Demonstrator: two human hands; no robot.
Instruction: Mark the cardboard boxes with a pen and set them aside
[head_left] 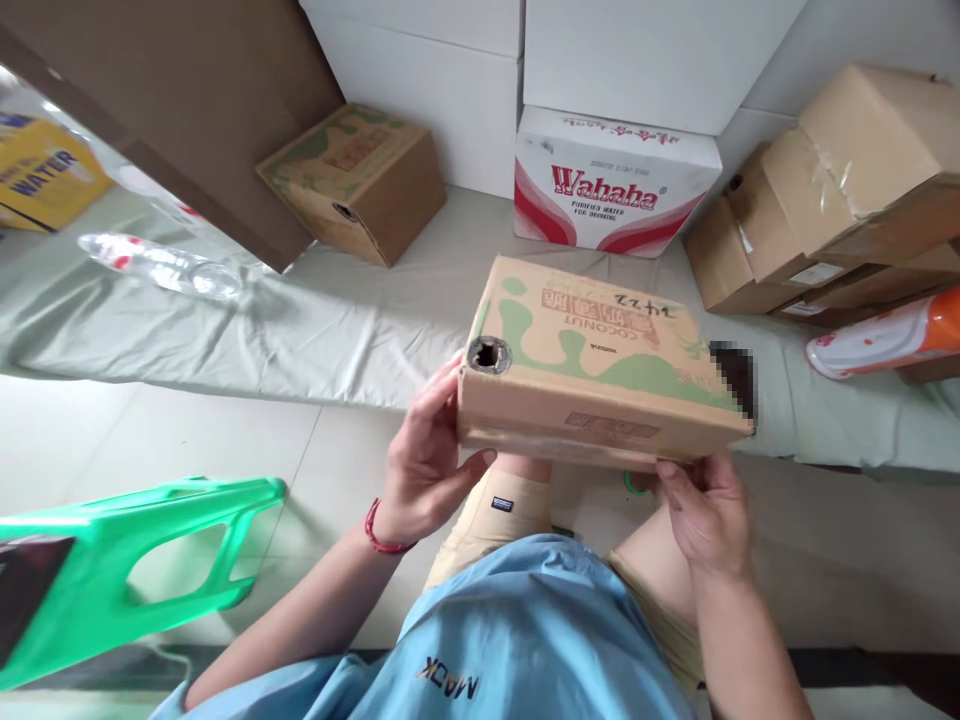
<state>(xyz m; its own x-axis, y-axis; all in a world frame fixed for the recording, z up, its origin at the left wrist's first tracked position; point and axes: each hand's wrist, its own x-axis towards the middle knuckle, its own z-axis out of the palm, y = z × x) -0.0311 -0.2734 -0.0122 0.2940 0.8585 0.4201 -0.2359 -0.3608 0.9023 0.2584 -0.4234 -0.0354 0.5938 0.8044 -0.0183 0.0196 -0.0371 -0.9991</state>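
Between my two hands is a cardboard box [600, 335] with green wavy print, the word COCONUT and handwritten numbers on its top. A round hole shows near its left corner. My left hand [427, 460] grips the left end, with the thumb under the near edge and the fingers along the side. My right hand [709, 505] holds the lower right corner, its thumb against the near side and the other fingers mostly hidden beneath. The box is held slightly tilted over the front edge of a cloth-covered surface [330, 330].
Behind stand a similar coconut box [360, 180], a white and red Wahaha water carton [615, 185] and stacked brown boxes [832, 200]. A plastic bottle [161, 265] lies at left, an orange and white can [885, 335] at right. A green stool [150, 560] stands at lower left.
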